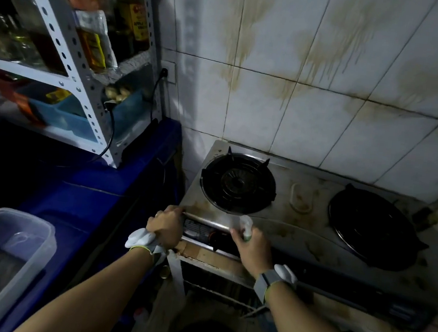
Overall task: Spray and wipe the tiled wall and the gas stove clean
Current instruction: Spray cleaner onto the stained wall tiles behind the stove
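The left hand [167, 226] has its fingers curled over the near left corner of the gas stove [287, 177], gripping the steel rim there; the right hand [251, 246] is wrapped round a small spray bottle [245, 226], white nozzle uppermost, held at the stove's near edge just right of the left hand; a pale haze hangs before the nozzle. Both wrists carry bunched white-and-grey cuffs edged in green.

The stove stands on its counter against the tiled wall [329, 82]; its steel top is blotched brown between the left burner [237, 182] and the right burner [371, 227]; the wall's white tiles bear brown drip streaks above both.

On the far left a perforated metal shelf rack [63, 41] holds bottles; one dark bottle [138, 19] has a yellow-and-red label on which "APPLE" can be made out; the rest is too blurred to read. A clear plastic tub [38, 230] sits near left on a blue cover [96, 193].
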The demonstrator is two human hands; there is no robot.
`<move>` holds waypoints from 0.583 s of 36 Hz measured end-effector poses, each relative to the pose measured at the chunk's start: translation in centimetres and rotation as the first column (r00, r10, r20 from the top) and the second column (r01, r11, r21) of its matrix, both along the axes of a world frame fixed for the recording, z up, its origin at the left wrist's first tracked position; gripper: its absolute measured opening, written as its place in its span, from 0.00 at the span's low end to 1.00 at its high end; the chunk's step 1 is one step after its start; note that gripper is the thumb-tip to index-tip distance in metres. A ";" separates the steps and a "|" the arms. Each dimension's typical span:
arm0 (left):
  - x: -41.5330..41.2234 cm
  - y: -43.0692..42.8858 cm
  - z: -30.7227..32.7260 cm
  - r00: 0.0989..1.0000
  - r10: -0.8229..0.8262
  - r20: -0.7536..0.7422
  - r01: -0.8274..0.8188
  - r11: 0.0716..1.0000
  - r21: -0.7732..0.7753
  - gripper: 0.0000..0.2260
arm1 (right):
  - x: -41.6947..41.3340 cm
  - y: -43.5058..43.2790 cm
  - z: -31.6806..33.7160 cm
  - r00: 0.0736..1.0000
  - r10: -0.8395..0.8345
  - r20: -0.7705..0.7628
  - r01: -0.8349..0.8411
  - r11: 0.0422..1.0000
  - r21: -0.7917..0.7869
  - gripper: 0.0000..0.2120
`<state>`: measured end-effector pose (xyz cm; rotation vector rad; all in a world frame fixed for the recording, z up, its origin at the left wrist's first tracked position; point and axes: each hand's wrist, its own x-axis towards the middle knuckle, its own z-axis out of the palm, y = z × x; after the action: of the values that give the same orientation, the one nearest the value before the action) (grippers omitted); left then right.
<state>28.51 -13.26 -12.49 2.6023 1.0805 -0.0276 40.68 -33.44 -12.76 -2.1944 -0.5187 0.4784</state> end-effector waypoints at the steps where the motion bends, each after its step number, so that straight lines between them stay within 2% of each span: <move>1: -0.1 0.4 0.1 1.000 0.001 -0.006 -0.001 1.000 -0.014 0.16 | 0.2 0.0 0.0 1.000 -0.015 0.011 0.015 1.000 -0.012 0.16; 3: 0.4 0.0 0.2 0.999 -0.014 -0.044 0.013 0.999 -0.029 0.16 | 0.5 -1.3 0.0 0.997 -0.069 0.019 0.069 0.997 -0.022 0.15; 8: 1.0 -0.8 0.8 0.992 0.026 -0.122 -0.016 0.996 0.083 0.17 | 0.7 -3.6 0.3 0.996 -0.090 0.019 0.090 0.996 0.005 0.12; 12: 2.0 -2.1 1.0 0.988 -0.148 0.047 0.145 0.987 0.066 0.20 | 0.7 -5.4 0.5 0.991 -0.116 0.061 0.117 0.993 -0.009 0.18; 15: 3.2 -3.4 1.3 0.945 -0.275 0.178 0.275 0.961 0.024 0.19 | 0.8 -6.6 0.4 0.985 -0.159 0.063 0.159 0.987 0.003 0.16; 18: 4.1 -4.5 1.8 0.919 -0.317 0.233 0.331 0.943 -0.024 0.21 | 1.2 -7.5 -0.1 0.984 -0.171 0.043 0.171 0.985 -0.004 0.19; 21: 4.8 -5.9 2.4 0.914 -0.323 0.245 0.346 0.937 -0.053 0.28 | 1.4 -8.7 -0.2 0.978 -0.190 0.086 0.193 0.981 -0.027 0.25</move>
<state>33.28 -19.15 -10.08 2.5918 0.5311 0.1413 42.06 -42.09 -12.94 -2.2780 -0.3401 0.2964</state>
